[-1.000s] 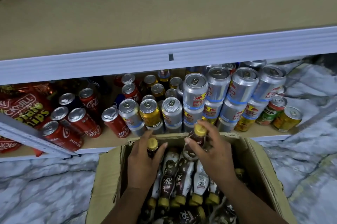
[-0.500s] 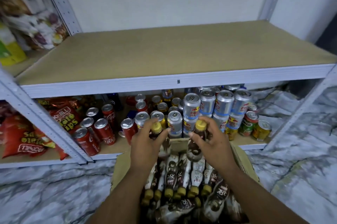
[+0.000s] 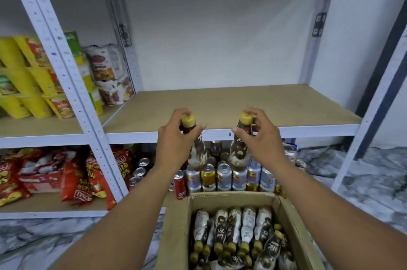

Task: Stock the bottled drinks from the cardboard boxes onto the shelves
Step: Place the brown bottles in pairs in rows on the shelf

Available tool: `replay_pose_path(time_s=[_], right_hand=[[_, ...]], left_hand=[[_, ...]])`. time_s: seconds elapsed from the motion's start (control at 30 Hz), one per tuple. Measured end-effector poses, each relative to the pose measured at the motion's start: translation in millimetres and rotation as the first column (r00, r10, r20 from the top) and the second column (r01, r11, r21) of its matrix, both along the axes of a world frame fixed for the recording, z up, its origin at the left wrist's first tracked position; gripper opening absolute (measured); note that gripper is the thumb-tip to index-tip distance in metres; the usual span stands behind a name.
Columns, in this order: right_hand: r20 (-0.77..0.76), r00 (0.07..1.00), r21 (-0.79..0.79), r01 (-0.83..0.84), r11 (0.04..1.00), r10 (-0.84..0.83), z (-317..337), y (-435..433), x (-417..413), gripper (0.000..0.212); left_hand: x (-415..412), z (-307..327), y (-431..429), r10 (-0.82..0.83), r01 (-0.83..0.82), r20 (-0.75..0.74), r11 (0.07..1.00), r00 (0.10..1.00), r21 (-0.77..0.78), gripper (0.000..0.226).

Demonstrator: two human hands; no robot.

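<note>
A white metal shelving rack (image 3: 72,85) carries tan fibreboard boards: the right-hand middle board (image 3: 242,102) runs back to the white wall, and the left-hand middle board (image 3: 55,125) bears stacked yellow snack packets (image 3: 28,93) and white printed bags (image 3: 110,76). On the lower shelf (image 3: 44,206), red crisp bags (image 3: 83,179) lie at the left, and silver, gold and red drink cans (image 3: 224,176) stand upright at the right. The grey-white marbled floor (image 3: 363,181) holds an open brown cardboard box (image 3: 176,225) just before the cans, packed with brown-and-white bottles with yellow caps (image 3: 233,230).
</note>
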State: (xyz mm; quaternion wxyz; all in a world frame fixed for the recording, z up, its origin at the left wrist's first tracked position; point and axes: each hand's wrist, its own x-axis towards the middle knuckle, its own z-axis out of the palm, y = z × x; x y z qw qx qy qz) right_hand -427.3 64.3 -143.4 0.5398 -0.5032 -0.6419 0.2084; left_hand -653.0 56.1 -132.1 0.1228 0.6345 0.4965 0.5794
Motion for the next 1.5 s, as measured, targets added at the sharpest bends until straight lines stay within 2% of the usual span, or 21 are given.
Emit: replay_pose_path(time_s=[0.2,0.37,0.57,0.8,0.97,1.03,1.13,1.2,1.3,1.5], right_hand=[[-0.018,0.999,0.053,-0.042,0.998,0.043,50,28,-9,0.046],[0.013,0.999,0.078,-0.046,0.996,0.045,70,71,-23,0.045],[0.033,0.996,0.084,-0.082,0.993,0.079,72,131,-42,0.044],[0.06,0.994,0.051,-0.096,0.994,0.093,57,184,-54,0.045],[0.056,0.992,0.057,-0.116,0.992,0.113,51,193,-56,0.048],[0.051,0.99,0.063,-0.133,0.989,0.13,47,191,-56,0.057],[0.032,0.989,0.041,-0.148,0.988,0.147,33,186,-49,0.085],[0.053,0.988,0.012,-0.148,0.989,0.148,19,182,-42,0.091],[0.104,0.982,-0.028,-0.158,0.987,0.16,0,184,-36,0.084],[0.095,0.985,-0.024,-0.143,0.989,0.145,-5,200,-46,0.074]], left_hand=[[-16,52,30,0.063,-0.063,-0.011,0.998,0.998,0.027,0.036],[-30,68,73,0.069,-0.069,-0.028,0.997,0.997,0.032,0.037],[-37,65,128,0.084,-0.081,-0.094,0.996,0.992,0.034,0.038],[-44,52,177,0.077,-0.079,-0.077,0.997,0.994,-0.019,0.037],[-49,43,191,0.072,-0.073,-0.077,0.997,0.994,-0.003,0.038],[-47,42,191,0.056,-0.057,-0.088,0.998,0.995,-0.006,0.042],[-50,35,184,0.006,-0.01,-0.08,0.999,0.997,-0.048,0.067],[-56,23,181,-0.014,0.008,-0.075,0.997,0.997,-0.078,0.08],[-64,1,180,-0.056,0.046,-0.07,0.99,0.996,-0.132,0.088],[-56,-15,198,-0.086,0.093,0.051,0.984,0.995,-0.149,0.089]])
